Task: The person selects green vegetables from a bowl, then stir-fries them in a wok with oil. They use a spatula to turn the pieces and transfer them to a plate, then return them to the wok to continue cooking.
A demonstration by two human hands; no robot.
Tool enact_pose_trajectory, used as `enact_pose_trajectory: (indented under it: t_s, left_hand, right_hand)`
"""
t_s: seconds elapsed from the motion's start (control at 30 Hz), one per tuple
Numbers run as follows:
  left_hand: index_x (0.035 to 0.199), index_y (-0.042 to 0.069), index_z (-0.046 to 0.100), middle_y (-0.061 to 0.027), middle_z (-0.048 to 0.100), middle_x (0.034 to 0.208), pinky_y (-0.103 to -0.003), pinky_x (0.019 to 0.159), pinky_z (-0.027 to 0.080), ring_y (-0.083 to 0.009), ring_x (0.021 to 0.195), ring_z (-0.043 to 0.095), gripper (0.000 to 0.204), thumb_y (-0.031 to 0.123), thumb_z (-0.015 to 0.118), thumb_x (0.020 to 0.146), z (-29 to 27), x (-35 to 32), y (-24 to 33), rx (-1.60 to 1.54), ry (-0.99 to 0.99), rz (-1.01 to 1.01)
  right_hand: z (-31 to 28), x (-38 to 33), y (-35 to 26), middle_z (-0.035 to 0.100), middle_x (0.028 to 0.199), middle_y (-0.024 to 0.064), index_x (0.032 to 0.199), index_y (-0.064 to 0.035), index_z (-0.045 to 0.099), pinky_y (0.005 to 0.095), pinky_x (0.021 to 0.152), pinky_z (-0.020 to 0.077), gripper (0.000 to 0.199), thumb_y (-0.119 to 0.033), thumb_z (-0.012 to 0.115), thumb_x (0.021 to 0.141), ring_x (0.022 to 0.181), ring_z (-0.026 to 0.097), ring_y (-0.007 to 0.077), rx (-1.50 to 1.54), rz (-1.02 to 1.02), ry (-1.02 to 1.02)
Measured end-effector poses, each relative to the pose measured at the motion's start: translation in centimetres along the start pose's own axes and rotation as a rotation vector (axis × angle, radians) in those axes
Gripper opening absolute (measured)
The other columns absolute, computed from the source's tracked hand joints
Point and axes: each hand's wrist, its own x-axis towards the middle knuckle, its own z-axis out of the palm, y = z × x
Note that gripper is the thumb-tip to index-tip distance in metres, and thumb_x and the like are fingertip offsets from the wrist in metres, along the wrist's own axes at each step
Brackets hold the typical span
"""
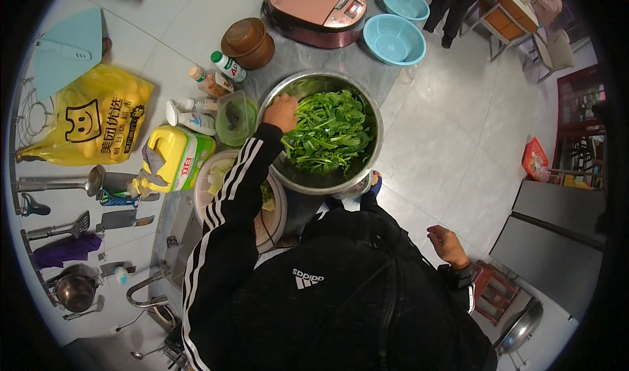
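A large steel bowl (377,149) full of chopped leafy greens (331,132) stands on the grey counter. My left hand (280,113) is over the bowl's left side, at the edge of the greens. Its fingers look curled, and what they hold, if anything, is hidden. My right hand (448,246) hangs out to the right, away from the counter, with loosely bent fingers apart and nothing in them. Below my left forearm, a pale round basin (278,223) holds some pale green vegetable pieces. Left of the bowl sits a clear plastic tub (237,135) with something dark inside.
Beyond the bowl are a pink rice cooker (314,7), a brown lidded pot (249,43) and blue baskets (394,39). Bottles and a yellow jug (167,155) line the wall side. Utensils and a yellow bag (98,118) hang there. Other people (455,4) are at the far right.
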Motion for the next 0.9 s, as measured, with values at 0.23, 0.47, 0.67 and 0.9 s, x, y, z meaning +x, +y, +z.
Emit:
enact_pose_trajectory:
  t_s: [0.23,0.47,0.67,0.9]
  left_hand:
    - [0.084,0.007,0.067,-0.0119,0.059,0.111,-0.051,0.08,0.051,-0.035,0.11,0.055,0.024,0.024,0.081,0.074,1.9,-3.9,0.7,0.267,-0.078,0.203]
    - [0.09,0.003,0.071,-0.0121,0.069,0.08,-0.04,0.071,0.051,-0.0256,0.075,0.066,0.024,0.025,0.076,0.083,-3.5,-4.2,-1.8,-0.323,-0.317,0.135]
    - [0.097,0.0,0.073,-0.0056,0.073,0.088,-0.031,0.072,0.052,-0.0135,0.077,0.065,0.027,0.026,0.071,0.09,-6.4,-3.8,1.4,-0.793,-0.373,0.164]
    - [0.118,0.002,0.069,-0.0049,0.071,0.106,-0.031,0.084,0.052,-0.0131,0.09,0.064,0.033,0.028,0.054,0.103,-6.4,-1.4,6.7,-1.016,-0.492,0.048]
  right_hand:
    - [1.0,1.1,0.3,0.071,0.091,0.022,0.109,0.0007,0.067,0.0378,0.071,0.0543,0.023,-0.015,0.06,0.094,0.082,0.07,0.0334,-0.016,-0.046,-0.07]
    - [0.0,2.3,0.1,0.071,0.09,0.0231,0.111,0.001,0.066,0.0384,0.071,0.0539,0.024,-0.015,0.06,0.094,0.082,0.071,0.0331,-0.049,0.004,-0.07]
    - [0.3,3.4,0.1,0.071,0.094,0.0233,0.11,0.0006,0.066,0.039,0.072,0.0541,0.024,-0.015,0.06,0.094,0.084,0.071,0.0342,-0.023,-0.079,-0.083]
    - [0.3,4.2,-0.2,0.072,0.095,0.0225,0.111,0.0017,0.066,0.0409,0.073,0.0543,0.025,-0.015,0.059,0.094,0.086,0.07,0.0368,-0.043,-0.063,-0.087]
